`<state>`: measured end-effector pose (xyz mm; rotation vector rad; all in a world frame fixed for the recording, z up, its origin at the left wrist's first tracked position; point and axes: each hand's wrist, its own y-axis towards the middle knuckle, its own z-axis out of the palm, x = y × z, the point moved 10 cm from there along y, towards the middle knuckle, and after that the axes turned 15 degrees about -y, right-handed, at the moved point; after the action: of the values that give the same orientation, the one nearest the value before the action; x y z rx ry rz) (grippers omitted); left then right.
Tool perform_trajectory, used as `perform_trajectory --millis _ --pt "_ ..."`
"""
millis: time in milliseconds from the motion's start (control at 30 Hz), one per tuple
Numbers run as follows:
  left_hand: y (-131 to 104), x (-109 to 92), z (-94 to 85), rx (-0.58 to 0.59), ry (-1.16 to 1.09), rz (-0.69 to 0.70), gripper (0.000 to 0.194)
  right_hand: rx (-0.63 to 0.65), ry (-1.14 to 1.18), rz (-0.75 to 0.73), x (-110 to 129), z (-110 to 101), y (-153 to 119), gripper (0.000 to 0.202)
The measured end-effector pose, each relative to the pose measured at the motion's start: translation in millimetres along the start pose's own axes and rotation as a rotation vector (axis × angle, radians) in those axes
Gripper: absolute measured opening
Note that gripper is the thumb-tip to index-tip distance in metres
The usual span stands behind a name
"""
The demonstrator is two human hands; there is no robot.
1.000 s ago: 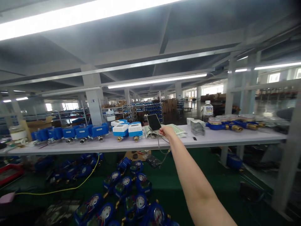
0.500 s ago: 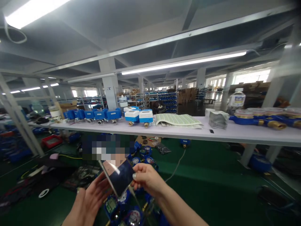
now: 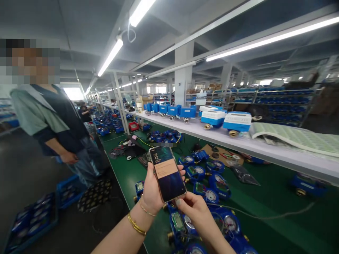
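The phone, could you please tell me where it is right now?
Centre of the head view: the phone is held up in the left hand, the right hand at its lower edge, above blue meters.

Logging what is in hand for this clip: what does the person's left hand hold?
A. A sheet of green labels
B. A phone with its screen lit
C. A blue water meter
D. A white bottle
B: the left hand is wrapped around a phone whose lit screen faces the camera, while the right hand touches its lower edge; the water meters lie on the green bench below.
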<state>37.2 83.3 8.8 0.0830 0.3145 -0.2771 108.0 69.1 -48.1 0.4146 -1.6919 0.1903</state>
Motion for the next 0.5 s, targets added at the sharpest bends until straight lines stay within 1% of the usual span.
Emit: perform_trajectory --millis 100,167,333,400,433,500 --pt "-5 1 -0.1 -0.012 -0.006 -0.003 0.080 -0.024 -0.058 -0.003 -2 3 -5 0.038" --pt "-6 1 0.7 -0.013 0.010 0.004 0.082 -0.028 -0.053 0.019 -5 5 -7 0.039" --pt "-10 3 -1.1 -0.023 0.044 0.041 0.083 0.079 -0.040 0.052 -20 15 -11 0.041" --pt "-11 8 -4.1 -0.024 0.044 0.031 0.084 0.114 -0.063 0.047 -31 18 -12 0.041" --pt "-12 11 -6.0 -0.029 0.039 0.023 0.084 0.111 -0.085 0.049 -38 18 -13 0.041" --pt "-12 15 -7.6 -0.034 0.023 -0.004 0.084 0.055 -0.178 0.081 -58 16 -16 0.041"
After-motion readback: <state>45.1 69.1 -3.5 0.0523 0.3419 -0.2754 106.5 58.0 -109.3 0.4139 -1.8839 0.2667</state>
